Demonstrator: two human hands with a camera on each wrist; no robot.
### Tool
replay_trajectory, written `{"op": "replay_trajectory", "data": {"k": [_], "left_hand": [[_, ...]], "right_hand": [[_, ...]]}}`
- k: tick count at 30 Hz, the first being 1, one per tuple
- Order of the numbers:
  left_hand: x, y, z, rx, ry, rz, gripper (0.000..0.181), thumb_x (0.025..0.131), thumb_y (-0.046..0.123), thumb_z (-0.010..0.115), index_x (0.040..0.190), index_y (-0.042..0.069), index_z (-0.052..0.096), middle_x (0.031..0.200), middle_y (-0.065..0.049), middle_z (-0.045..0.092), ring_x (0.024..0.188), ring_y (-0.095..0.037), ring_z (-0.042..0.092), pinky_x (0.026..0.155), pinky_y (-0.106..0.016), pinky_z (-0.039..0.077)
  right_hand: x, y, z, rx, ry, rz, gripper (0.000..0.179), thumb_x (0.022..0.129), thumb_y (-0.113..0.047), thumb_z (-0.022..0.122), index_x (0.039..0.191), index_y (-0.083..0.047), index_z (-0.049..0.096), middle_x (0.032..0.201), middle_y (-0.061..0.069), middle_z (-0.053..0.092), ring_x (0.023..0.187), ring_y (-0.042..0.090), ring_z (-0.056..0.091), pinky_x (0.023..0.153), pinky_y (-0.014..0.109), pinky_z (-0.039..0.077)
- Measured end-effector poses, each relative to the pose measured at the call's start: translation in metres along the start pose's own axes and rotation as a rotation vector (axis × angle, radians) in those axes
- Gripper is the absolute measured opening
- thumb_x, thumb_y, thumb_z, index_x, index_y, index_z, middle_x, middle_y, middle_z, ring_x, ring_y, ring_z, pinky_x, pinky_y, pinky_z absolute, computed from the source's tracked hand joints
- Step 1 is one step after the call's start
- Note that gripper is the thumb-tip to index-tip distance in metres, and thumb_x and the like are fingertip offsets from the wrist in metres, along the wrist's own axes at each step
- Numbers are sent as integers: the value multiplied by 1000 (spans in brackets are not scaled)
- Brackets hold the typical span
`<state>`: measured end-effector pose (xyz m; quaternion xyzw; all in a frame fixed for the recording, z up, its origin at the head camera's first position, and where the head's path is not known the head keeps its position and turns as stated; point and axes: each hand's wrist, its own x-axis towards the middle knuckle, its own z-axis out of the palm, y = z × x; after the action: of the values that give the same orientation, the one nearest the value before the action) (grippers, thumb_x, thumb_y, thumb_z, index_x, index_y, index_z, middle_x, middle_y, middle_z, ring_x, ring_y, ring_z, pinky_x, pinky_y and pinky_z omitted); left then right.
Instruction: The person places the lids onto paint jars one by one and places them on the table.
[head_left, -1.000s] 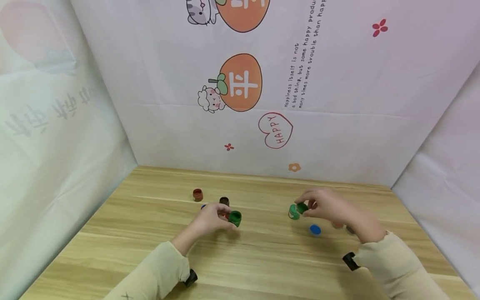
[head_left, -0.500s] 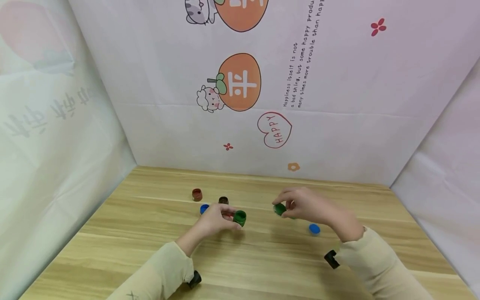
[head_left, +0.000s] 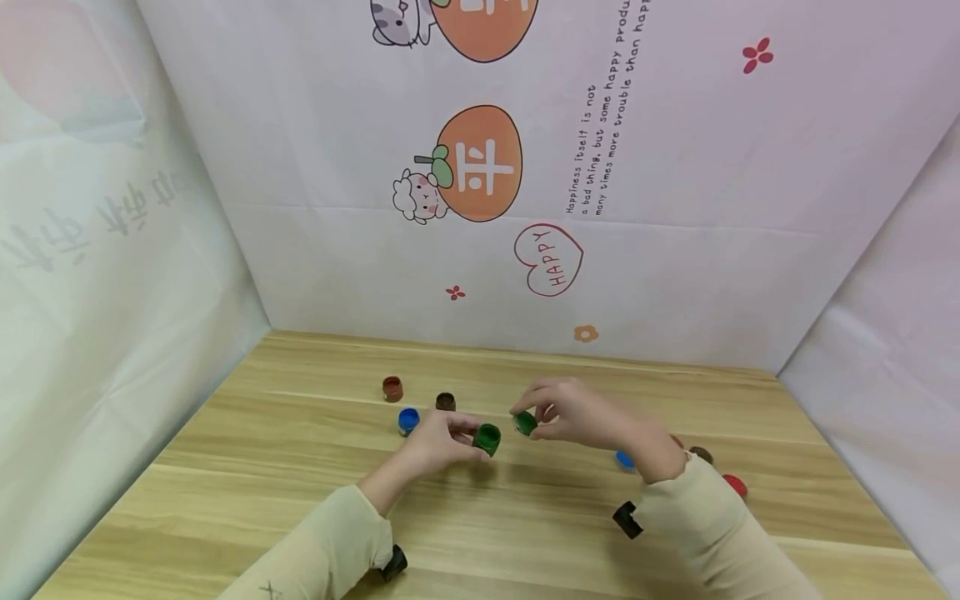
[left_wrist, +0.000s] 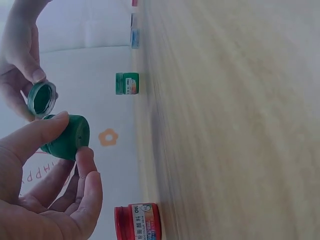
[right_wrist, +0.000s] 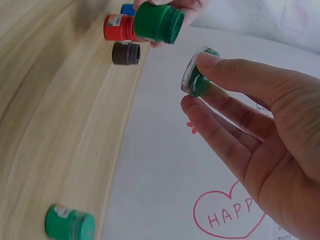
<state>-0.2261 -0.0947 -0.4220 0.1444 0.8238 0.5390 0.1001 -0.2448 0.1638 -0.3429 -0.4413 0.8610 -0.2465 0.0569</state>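
My left hand [head_left: 437, 446] holds an uncapped green paint jar [head_left: 487, 439] above the table, its mouth toward the right hand. Between thumb and fingers, my right hand [head_left: 581, 414] pinches a green jar lid [head_left: 525, 423], its inner side facing the jar. A small gap separates lid and jar in the right wrist view, where the jar's threaded neck [right_wrist: 176, 26] shows. Another green jar [left_wrist: 127, 83], capped, stands on the table; the right hand hides it in the head view. A red jar [right_wrist: 117, 26] is behind the left hand.
To the left stand uncapped jars: reddish-brown [head_left: 392, 389], dark brown [head_left: 446, 402] and blue [head_left: 408, 421]. Loose lids lie around the right forearm: blue [head_left: 625, 459], brown [head_left: 701, 455] and red [head_left: 735, 485]. A printed white sheet [head_left: 337, 275] rises behind the wooden table [head_left: 480, 533].
My right hand has carried the green lid leftward, from beside the capped green jar to near the uncapped one. The left hand has shifted slightly right with its jar, uncovering the blue jar.
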Motion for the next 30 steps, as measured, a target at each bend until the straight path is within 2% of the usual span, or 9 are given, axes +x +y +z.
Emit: {"op": "replay_trajectory", "data": {"k": [8, 15, 22, 30], "left_hand": [[2, -2, 3, -13, -26, 24, 41, 84, 10, 86, 121, -2, 73, 100, -4, 75, 88, -15, 68, 81, -35, 57], [1, 0, 4, -29, -38, 31, 42, 84, 10, 86, 122, -1, 73, 102, -4, 74, 89, -16, 68, 81, -35, 57], [2, 1, 4, -63, -47, 14, 44, 84, 10, 85, 124, -2, 72, 103, -5, 74, 89, -16, 68, 80, -34, 57], [2, 1, 4, -79, -65, 21, 43, 86, 10, 84, 125, -3, 71, 105, -6, 74, 89, -15, 68, 80, -33, 57]], "right_hand": [[13, -6, 14, -24, 22, -37, 29, 88, -1, 80, 117, -5, 76, 115, 4, 68, 93, 14, 66, 82, 32, 58], [17, -6, 18, 6, 20, -53, 31, 87, 3, 80, 116, -4, 76, 111, 5, 70, 90, 15, 67, 80, 33, 59], [17, -3, 19, 30, -4, -57, 29, 89, 1, 79, 117, -5, 76, 112, 4, 71, 88, 12, 67, 79, 27, 58], [19, -3, 22, -1, -19, -65, 30, 90, -1, 78, 120, -6, 76, 112, 3, 70, 88, 10, 65, 79, 24, 57]]}}
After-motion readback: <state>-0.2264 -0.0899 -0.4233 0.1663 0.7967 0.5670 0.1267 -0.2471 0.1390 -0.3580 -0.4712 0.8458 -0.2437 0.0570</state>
